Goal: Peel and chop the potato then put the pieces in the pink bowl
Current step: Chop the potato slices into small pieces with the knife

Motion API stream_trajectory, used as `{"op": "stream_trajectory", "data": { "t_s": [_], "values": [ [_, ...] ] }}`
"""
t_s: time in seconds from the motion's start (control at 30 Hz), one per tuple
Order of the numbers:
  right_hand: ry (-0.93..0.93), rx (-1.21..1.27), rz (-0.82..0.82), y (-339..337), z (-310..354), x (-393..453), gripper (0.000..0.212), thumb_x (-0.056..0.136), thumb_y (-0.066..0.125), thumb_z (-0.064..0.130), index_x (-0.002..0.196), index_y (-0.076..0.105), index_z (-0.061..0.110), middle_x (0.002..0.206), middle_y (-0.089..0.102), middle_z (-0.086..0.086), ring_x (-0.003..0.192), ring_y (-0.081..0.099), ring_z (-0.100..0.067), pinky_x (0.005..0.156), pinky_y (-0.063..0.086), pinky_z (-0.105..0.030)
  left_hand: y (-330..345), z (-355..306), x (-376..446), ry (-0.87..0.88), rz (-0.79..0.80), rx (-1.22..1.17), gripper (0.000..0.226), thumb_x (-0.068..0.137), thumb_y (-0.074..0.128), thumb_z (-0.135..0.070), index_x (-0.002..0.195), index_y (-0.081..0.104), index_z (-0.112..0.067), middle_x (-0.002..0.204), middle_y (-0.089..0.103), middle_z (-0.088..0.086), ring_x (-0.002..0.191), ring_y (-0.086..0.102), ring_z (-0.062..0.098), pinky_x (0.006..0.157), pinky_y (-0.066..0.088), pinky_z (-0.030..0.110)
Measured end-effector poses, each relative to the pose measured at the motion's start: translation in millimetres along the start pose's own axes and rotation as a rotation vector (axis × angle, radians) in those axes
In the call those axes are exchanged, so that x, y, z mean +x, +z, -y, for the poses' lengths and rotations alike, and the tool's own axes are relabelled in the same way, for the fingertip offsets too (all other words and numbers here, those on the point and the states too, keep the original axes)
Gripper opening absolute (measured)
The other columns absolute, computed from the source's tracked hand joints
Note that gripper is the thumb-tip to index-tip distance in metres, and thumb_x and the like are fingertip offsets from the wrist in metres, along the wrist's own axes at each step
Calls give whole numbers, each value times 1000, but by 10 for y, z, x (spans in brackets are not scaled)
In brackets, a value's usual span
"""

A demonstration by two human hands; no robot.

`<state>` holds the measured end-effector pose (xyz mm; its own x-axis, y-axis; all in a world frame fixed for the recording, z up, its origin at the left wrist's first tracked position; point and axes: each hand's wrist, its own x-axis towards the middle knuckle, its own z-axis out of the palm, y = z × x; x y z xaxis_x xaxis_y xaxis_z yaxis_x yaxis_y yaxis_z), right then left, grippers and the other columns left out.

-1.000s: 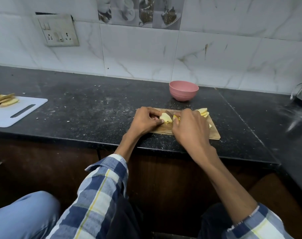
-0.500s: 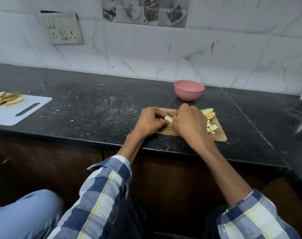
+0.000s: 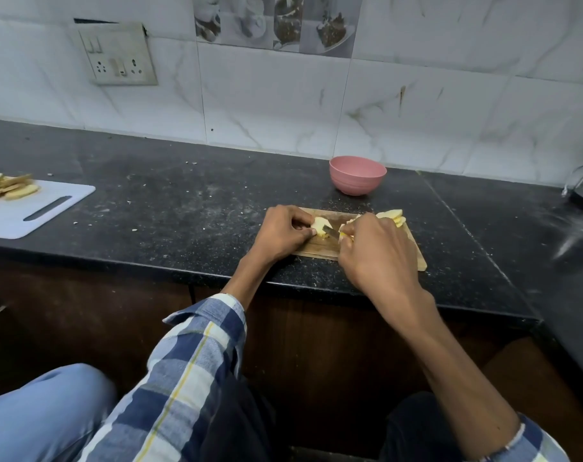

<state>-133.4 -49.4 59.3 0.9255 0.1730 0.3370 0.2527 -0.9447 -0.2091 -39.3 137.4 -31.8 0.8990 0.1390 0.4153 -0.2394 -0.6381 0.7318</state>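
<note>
The left hand [image 3: 281, 232] is pinching a potato [image 3: 320, 225] piece on the board [image 3: 320, 247] while the right hand [image 3: 375, 253] is gripping a knife [image 3: 331, 232] against it, slices [image 3: 392, 216] lying beyond, bowl [image 3: 357, 179] standing behind on the worktop [image 3: 183, 208].

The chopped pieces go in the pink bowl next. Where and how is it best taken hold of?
Grip the pink bowl at its near rim, thumb inside, reaching over the wooden cutting board. It stands upright and open, and its rounded wall tapers down, so the rim likely gives the firmest hold.

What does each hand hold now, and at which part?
Left hand pinches the potato piece at its left end. Right hand grips the knife by its handle, which is hidden in the fist.
</note>
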Motion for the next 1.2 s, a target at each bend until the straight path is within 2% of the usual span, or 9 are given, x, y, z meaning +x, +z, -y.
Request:
{"op": "stream_trajectory", "data": {
  "t_s": [0.07, 0.17, 0.3, 0.47, 0.53, 0.73, 0.97, 1.03, 1.2],
  "values": [
    [0, 26, -52, 83, 36, 25, 16, 99, 59, 22, 110, 69, 14, 108, 68, -10, 97, 64, -31, 70, 37, -35, -4, -16, -13, 16, -22, 4, 18, 80, 86, -9, 98, 83, -9, 100, 78, -2, 86, 71, 6, 82, 54, 14],
    [-14, 32, -63, 235, 100, 124, 13, 99, 59, 19, 105, 68, 11, 105, 68, -12, 96, 65, -34, 68, 36, -35, -1, -15, -23, 31, -44, 4, 12, 78, 85, -8, 90, 84, -11, 94, 78, -4, 86, 72, 7, 85, 56, 21],
    [-20, 41, -31, 407, 158, 259, 22, 97, 59, 20, 115, 70, 13, 110, 69, -11, 101, 66, -35, 69, 39, -35, 2, 6, -19, 41, -38, 17, 10, 78, 85, -8, 86, 84, -15, 91, 77, -6, 86, 72, 5, 86, 56, 23],
    [-15, 31, -3, 418, 201, 344, 20, 94, 61, 19, 112, 69, 13, 111, 68, -13, 104, 64, -36, 71, 38, -35, 10, 14, -7, 51, -44, 25, 10, 79, 84, -7, 86, 84, -13, 89, 75, -7, 83, 71, 6, 80, 50, 12],
    [-18, 8, 22, 357, 209, 355, 25, 94, 62, 18, 118, 66, 11, 116, 66, -15, 109, 62, -36, 74, 37, -36, 18, 25, -3, 56, -40, 33, 11, 79, 84, -7, 88, 84, -13, 89, 76, -7, 82, 71, 4, 81, 52, 14],
    [-6, -28, 58, 270, 203, 256, 26, 96, 64, 22, 120, 64, 10, 119, 65, -14, 110, 61, -36, 75, 37, -36, 56, 39, -8, 93, -48, 85, 7, 80, 81, -12, 86, 83, -13, 89, 75, -7, 81, 70, 7, 82, 59, 34],
    [-2, -78, 60, 155, 147, 119, 24, 93, 66, 18, 116, 67, 13, 115, 66, -12, 104, 63, -32, 71, 38, -36, 58, 31, -14, 85, -49, 88, 7, 82, 81, -11, 88, 83, -13, 91, 76, -6, 84, 71, 8, 85, 59, 36],
    [-5, -79, 61, 124, 94, 70, 29, 93, 67, 21, 121, 66, 15, 118, 65, -11, 105, 62, -31, 73, 38, -35, 57, 33, -11, 87, -51, 99, 8, 82, 81, -12, 89, 83, -13, 93, 76, -6, 85, 71, 9, 87, 59, 37],
    [-8, 57, -53, 194, -107, -17, 27, 97, 62, 29, 122, 71, 23, 111, 70, -5, 100, 65, -27, 72, 42, -34, 37, -19, -43, 119, -31, 144, 10, 83, 78, -11, 91, 82, -14, 94, 75, -5, 84, 69, 9, 85, 60, 38]
  ]
}}
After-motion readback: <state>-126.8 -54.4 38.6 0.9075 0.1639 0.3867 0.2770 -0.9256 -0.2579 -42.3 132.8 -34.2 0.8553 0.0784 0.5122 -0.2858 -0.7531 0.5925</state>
